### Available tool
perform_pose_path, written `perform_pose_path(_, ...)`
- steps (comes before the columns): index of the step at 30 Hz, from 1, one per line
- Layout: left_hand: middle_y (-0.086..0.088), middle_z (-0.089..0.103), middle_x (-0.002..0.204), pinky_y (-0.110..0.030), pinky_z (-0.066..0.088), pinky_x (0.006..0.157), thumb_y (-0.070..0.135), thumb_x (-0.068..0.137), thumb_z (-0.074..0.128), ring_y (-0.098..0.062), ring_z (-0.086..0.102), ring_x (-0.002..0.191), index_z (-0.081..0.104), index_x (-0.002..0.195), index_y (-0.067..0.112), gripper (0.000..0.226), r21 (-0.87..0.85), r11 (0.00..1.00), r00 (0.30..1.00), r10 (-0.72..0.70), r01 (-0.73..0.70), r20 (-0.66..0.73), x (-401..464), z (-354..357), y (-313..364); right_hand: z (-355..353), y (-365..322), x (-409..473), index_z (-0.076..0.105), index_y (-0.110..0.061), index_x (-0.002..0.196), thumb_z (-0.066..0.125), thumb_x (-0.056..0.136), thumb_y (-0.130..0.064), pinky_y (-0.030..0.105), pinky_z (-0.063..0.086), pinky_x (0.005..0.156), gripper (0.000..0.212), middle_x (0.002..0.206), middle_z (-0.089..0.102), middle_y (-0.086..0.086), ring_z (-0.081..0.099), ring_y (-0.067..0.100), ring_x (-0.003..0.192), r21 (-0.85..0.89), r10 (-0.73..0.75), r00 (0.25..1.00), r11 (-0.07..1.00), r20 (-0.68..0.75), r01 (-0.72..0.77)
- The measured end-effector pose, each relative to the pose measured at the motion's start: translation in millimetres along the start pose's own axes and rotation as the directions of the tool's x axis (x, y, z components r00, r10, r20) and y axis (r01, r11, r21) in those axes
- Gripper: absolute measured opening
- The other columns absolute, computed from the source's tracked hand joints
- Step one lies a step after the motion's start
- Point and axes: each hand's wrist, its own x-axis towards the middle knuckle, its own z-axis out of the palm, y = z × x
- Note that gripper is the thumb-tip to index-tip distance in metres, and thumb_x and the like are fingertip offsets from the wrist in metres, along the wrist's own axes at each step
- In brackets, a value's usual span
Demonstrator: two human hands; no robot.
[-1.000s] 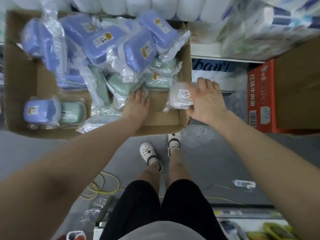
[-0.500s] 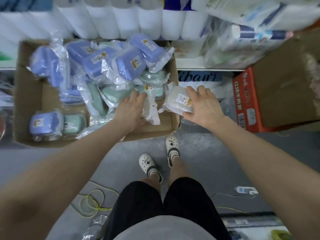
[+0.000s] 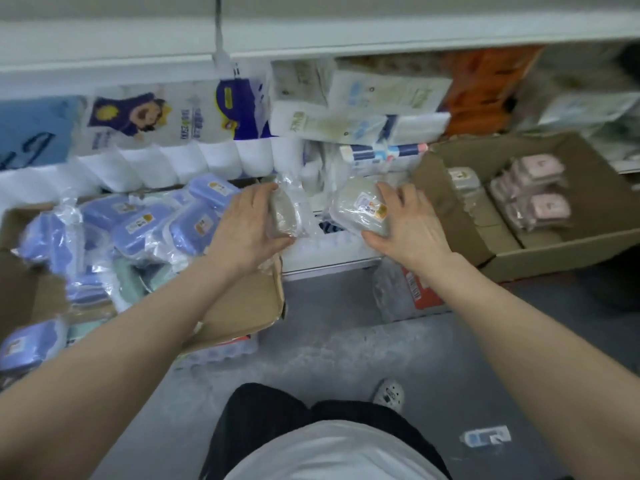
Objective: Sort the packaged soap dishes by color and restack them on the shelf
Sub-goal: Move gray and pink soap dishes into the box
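Roughly midway is our estimate, judged from how the two boxes look. We hold one grey packaged soap dish in each hand: our left hand point(image 3: 247, 230) has fingers and thumb curled round a grey dish point(image 3: 284, 216) turned on its edge in its clear bag, and our right hand point(image 3: 407, 223) grips a second grey dish point(image 3: 360, 211) lying flatter, label up. Both dishes are in the air between the two boxes, in front of the lower shelf edge and apart from each other.

On our left, the mixed box point(image 3: 242, 306) is heaped with blue dishes point(image 3: 138, 226), with a few pale green dishes point(image 3: 133, 275) showing beneath them, all loose in crumpled bags. That pile reads as unsorted, so most of the work seems left there.

On our right, the sorted box point(image 3: 540, 251) already shows order: pink dishes point(image 3: 535, 188) stand in neat stacks at its far side, and a grey stack point(image 3: 465, 188) sits along its near-left wall. We judge the two greys in hand belong on that grey stack.

Still to do, as far as we can see: placing these two, then pulling out the blues and greens into their own groups. Behind the boxes the shelf point(image 3: 311, 46) carries tissue packs point(image 3: 180, 133); we see no soap dishes stacked on it yet.
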Motion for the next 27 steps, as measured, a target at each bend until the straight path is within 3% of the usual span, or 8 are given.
perform_pose_path(8,-0.016,0.050,0.128,-0.043,0.037,0.099,0.044,0.069,0.080,-0.036,0.046,0.113,0.040,0.142,0.011,0.089,0.074,0.964,0.964,0.259,-0.255,-0.059,86,51,175,-58,184,-35,0.041,-0.011,0.142,0.059,0.074,-0.055,0.046,0.044,0.089,0.083,0.118,0.053,0.017,0.051,0.039,0.107,0.027,0.151,0.972,0.989,-0.181,-0.148)
perform_pose_path(14,-0.014,0.048,0.136,-0.046,0.038,0.102,0.044,0.067,0.078,-0.036,0.045,0.119,0.033,0.147,0.014,0.096,0.059,0.925,0.926,0.377,-0.376,-0.011,132,107,292,-71,315,-73,0.041,-0.011,0.139,0.070,0.075,-0.047,0.048,0.043,0.093,0.080,0.124,0.052,0.018,0.049,0.039,0.107,0.057,0.303,0.935,0.953,-0.183,-0.298)
perform_pose_path(18,-0.006,0.050,0.136,-0.040,0.039,0.101,0.044,0.064,0.080,-0.028,0.047,0.117,0.039,0.139,0.014,0.090,0.024,0.898,0.896,0.435,-0.439,0.086,159,142,338,-65,382,-85,0.041,-0.010,0.140,0.070,0.075,-0.046,0.049,0.042,0.093,0.080,0.123,0.051,0.020,0.049,0.042,0.105,0.092,0.397,0.905,0.917,-0.151,-0.387)
perform_pose_path(27,-0.009,0.050,0.136,-0.040,0.034,0.101,0.047,0.069,0.076,-0.031,0.047,0.118,0.042,0.143,0.014,0.088,0.160,0.813,0.824,0.526,-0.560,0.212,248,207,378,-26,484,-57,0.042,-0.006,0.138,0.078,0.072,-0.038,0.047,0.040,0.097,0.081,0.124,0.053,0.023,0.051,0.043,0.110,0.118,0.510,0.858,0.858,-0.063,-0.501)
